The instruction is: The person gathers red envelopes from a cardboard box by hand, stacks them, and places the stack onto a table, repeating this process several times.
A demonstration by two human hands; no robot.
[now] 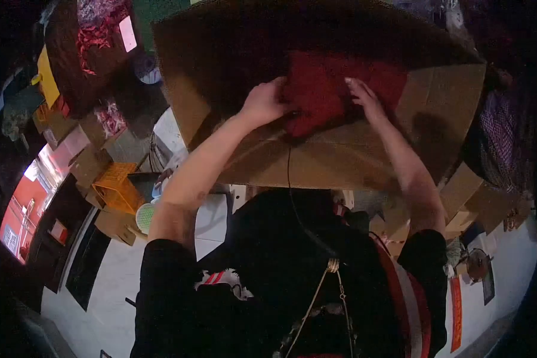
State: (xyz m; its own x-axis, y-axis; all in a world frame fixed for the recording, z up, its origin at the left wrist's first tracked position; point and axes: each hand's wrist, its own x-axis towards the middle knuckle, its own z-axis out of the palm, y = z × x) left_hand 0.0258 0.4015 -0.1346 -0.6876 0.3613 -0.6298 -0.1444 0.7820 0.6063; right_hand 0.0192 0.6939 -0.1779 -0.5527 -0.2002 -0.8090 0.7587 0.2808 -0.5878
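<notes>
A piece of dark red cloth (316, 89), which looks folded, lies inside a large open cardboard box (441, 89) in front of me. My left hand (267, 104) is at the cloth's left edge, thumb and fingers apart in a loose curve, the tips partly lost in shadow. Over the right part of the cloth reaches my right hand (364, 95), its fingers stretched out and pointing up and left. The cloth lies between the two hands. Deep shadow hides the back of the box.
An orange plastic crate (118, 188) and small cardboard boxes stand to the left. A white board-like surface (211, 224) shows below my left forearm. More cardboard (462, 188) lies at the right, near purple netting (498, 128). A thin dark cord (290, 173) hangs before the box.
</notes>
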